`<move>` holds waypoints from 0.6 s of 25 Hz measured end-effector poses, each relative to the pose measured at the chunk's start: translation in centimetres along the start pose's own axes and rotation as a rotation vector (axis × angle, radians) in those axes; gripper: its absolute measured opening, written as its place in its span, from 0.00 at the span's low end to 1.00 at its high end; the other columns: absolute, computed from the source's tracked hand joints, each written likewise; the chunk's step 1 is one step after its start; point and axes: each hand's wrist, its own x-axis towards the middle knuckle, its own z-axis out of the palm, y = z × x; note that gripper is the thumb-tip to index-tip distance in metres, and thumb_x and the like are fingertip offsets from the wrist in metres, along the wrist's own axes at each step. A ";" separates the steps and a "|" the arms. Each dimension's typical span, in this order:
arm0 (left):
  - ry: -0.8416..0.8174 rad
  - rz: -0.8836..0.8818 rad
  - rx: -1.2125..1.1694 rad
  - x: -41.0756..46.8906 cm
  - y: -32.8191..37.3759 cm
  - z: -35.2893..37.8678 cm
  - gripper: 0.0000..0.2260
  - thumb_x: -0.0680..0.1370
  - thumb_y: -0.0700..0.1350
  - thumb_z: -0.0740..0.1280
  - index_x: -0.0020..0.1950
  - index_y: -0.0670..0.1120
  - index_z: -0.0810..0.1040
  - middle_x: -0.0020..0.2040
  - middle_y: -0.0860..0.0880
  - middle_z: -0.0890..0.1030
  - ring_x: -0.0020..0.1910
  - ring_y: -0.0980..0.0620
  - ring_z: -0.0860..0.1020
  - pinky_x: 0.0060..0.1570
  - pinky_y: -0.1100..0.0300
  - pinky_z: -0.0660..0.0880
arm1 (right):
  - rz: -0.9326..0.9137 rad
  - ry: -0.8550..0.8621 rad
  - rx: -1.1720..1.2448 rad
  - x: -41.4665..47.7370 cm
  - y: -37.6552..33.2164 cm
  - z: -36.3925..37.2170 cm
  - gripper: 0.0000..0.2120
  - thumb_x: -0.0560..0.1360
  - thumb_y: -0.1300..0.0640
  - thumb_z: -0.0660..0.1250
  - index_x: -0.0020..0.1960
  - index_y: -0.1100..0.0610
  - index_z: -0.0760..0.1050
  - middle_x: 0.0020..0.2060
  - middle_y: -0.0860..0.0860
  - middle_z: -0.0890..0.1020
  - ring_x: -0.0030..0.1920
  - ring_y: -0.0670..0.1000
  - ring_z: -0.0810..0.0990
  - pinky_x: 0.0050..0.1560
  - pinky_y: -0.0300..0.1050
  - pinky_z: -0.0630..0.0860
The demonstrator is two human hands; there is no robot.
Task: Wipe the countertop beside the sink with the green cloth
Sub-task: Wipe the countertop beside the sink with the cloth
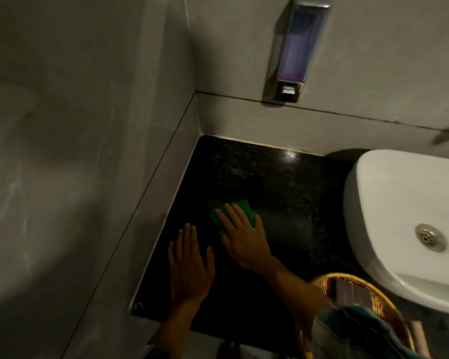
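My right hand point(244, 237) lies flat, fingers point(230, 216) stretched out and a little spread, pressing down on the green cloth point(240, 207). The cloth sits under the fingertips and the front half of the palm; a green strip shows past the tips on the far side, and a narrow green edge peeks out on either side of the hand. The thumb runs along the cloth's sink-side edge. Nothing is pinched or curled around; the hand is simply laid on top, holding the cloth against the surface.

My left hand point(191, 270) rests just beside it, nearer the wall, palm down and fingers straight and open, touching the bare stone and not the cloth. A small gap of dark surface separates the two hands.

Both sit on the black speckled countertop point(283, 182), roughly in its middle, with the cloth well apart from the back edge. A bright glint shows near the far rim.

To the right stands the white sink point(389, 203), its metal drain point(430, 237) visible; the cloth is near it but not touching. In front of the sink a woven basket point(373, 296) holds some blurred items. Grey tiled walls point(88, 151) close the corner on the left and behind, and a soap dispenser point(300, 53) hangs on the back wall.
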 end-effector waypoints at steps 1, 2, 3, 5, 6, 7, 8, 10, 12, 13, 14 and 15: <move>-0.016 0.014 0.009 -0.1 0.2 -0.1 0.32 0.79 0.61 0.42 0.74 0.43 0.65 0.75 0.43 0.66 0.75 0.44 0.64 0.73 0.42 0.63 | 0.117 0.010 0.034 -1.3 1.8 -0.1 0.28 0.77 0.41 0.49 0.76 0.43 0.53 0.78 0.47 0.58 0.78 0.50 0.54 0.70 0.69 0.57; -0.014 0.017 0.012 -0.2 0.3 0.0 0.34 0.79 0.62 0.40 0.74 0.44 0.65 0.76 0.43 0.65 0.75 0.44 0.63 0.73 0.42 0.61 | 0.220 -0.021 0.081 -2.0 3.3 -0.3 0.28 0.78 0.40 0.48 0.77 0.43 0.49 0.79 0.46 0.53 0.78 0.49 0.48 0.72 0.69 0.51; -0.012 0.009 0.004 -0.2 0.4 0.0 0.34 0.78 0.63 0.40 0.74 0.44 0.65 0.76 0.43 0.65 0.76 0.44 0.62 0.74 0.42 0.59 | 0.267 -0.077 0.144 -2.1 4.3 -0.6 0.28 0.78 0.39 0.48 0.77 0.42 0.46 0.79 0.45 0.49 0.78 0.49 0.44 0.72 0.68 0.45; -0.022 -0.028 -0.031 -0.1 0.6 -0.1 0.30 0.79 0.62 0.45 0.73 0.45 0.66 0.76 0.43 0.65 0.76 0.44 0.61 0.75 0.42 0.57 | 0.271 -0.126 0.290 -2.3 5.4 -1.9 0.30 0.79 0.39 0.51 0.77 0.44 0.48 0.79 0.46 0.47 0.78 0.49 0.42 0.73 0.65 0.43; -0.028 -0.054 -0.054 0.0 1.0 -0.6 0.28 0.80 0.60 0.50 0.73 0.45 0.67 0.76 0.43 0.65 0.76 0.43 0.62 0.74 0.42 0.58 | 0.306 -0.064 0.358 -2.5 5.9 -2.8 0.30 0.79 0.41 0.55 0.77 0.47 0.52 0.79 0.48 0.52 0.78 0.52 0.47 0.73 0.63 0.48; -0.041 -0.082 -0.074 0.4 1.5 -1.2 0.25 0.80 0.58 0.54 0.72 0.45 0.69 0.75 0.43 0.67 0.75 0.43 0.63 0.72 0.42 0.59 | 0.404 0.046 0.394 -2.8 6.5 -3.7 0.29 0.78 0.46 0.60 0.76 0.51 0.57 0.77 0.53 0.58 0.76 0.56 0.54 0.72 0.62 0.56; -0.061 -0.093 -0.090 0.9 2.4 -1.8 0.23 0.80 0.57 0.56 0.70 0.46 0.70 0.73 0.43 0.70 0.72 0.42 0.66 0.69 0.42 0.61 | 0.548 0.140 0.406 -3.2 7.3 -4.7 0.27 0.76 0.50 0.63 0.72 0.56 0.62 0.73 0.58 0.65 0.72 0.60 0.62 0.67 0.61 0.64; -0.146 -0.056 -0.157 1.9 5.2 -2.8 0.20 0.80 0.56 0.56 0.67 0.47 0.73 0.66 0.45 0.76 0.65 0.43 0.72 0.64 0.47 0.68 | 0.770 0.092 0.460 -3.9 8.6 -5.4 0.23 0.74 0.53 0.66 0.66 0.62 0.69 0.64 0.62 0.74 0.63 0.63 0.73 0.60 0.55 0.72; -0.274 -0.113 -0.290 2.4 9.0 -2.9 0.20 0.80 0.57 0.57 0.63 0.46 0.76 0.62 0.44 0.79 0.60 0.44 0.76 0.60 0.50 0.73 | 0.862 -0.011 0.698 -4.0 8.5 -5.5 0.22 0.73 0.51 0.70 0.61 0.64 0.75 0.58 0.62 0.80 0.58 0.61 0.79 0.57 0.51 0.77; -0.323 -0.182 -0.336 2.6 10.7 -2.6 0.21 0.79 0.58 0.59 0.62 0.44 0.77 0.61 0.43 0.79 0.60 0.44 0.77 0.58 0.51 0.73 | 0.906 0.000 0.871 -3.7 8.2 -5.7 0.22 0.71 0.50 0.72 0.58 0.64 0.78 0.56 0.61 0.82 0.56 0.60 0.81 0.57 0.51 0.78; -0.357 -0.258 -0.388 2.7 11.8 -2.1 0.21 0.78 0.58 0.62 0.61 0.43 0.77 0.61 0.42 0.80 0.60 0.43 0.78 0.58 0.52 0.74 | 0.950 0.021 1.019 -3.4 7.9 -6.0 0.20 0.70 0.51 0.74 0.55 0.63 0.79 0.54 0.60 0.83 0.54 0.60 0.82 0.56 0.53 0.79; -0.384 -0.324 -0.453 2.9 12.3 -1.5 0.21 0.76 0.56 0.66 0.61 0.42 0.78 0.60 0.42 0.81 0.60 0.43 0.78 0.57 0.52 0.75 | 0.973 0.035 1.131 -3.1 7.9 -6.1 0.17 0.68 0.54 0.76 0.52 0.64 0.80 0.53 0.61 0.84 0.52 0.60 0.83 0.56 0.55 0.80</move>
